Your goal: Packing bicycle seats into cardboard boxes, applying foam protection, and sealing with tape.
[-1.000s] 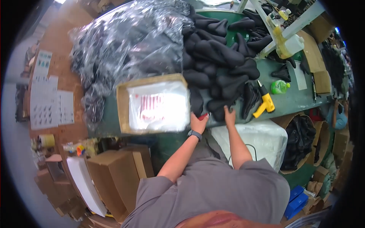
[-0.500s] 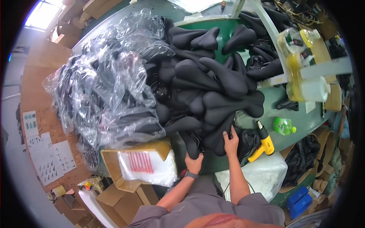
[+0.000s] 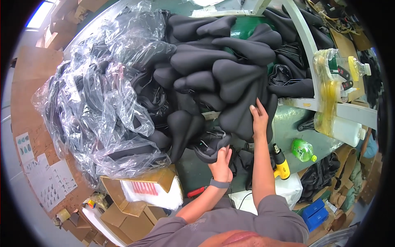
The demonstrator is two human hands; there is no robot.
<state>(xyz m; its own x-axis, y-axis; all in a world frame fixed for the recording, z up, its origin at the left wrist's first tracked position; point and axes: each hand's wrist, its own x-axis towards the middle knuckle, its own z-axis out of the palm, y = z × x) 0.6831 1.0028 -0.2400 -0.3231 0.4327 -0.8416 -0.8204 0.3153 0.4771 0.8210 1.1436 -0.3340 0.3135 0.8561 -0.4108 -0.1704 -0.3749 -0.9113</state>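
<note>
A large heap of black bicycle saddles point(image 3: 236, 78) covers the middle of the green workbench. My left hand point(image 3: 222, 166) is closed on the near rim of one bicycle saddle point(image 3: 205, 154), whose hollow underside and metal rails face up. Farther up and to the right, my right hand point(image 3: 259, 120) lies with fingers stretched out against the right side of another saddle point(image 3: 240, 117), top side up on the pile. Right of my right forearm lies a yellow-and-black heat gun point(image 3: 281, 164), partly hidden by the arm.
Clear plastic bags point(image 3: 103, 103) of saddles pile up at left, behind an open carton point(image 3: 113, 191). A red-handled tool point(image 3: 196, 192) lies near me. At right are a green bottle point(image 3: 303, 150), a white frame bar point(image 3: 345, 113) with taped bottles, and a blue box point(image 3: 315, 214).
My right hand has moved forward, up the heap; saddles there have shifted. My left hand has moved right, with an upturned saddle in it. The red-handled tool now shows.
</note>
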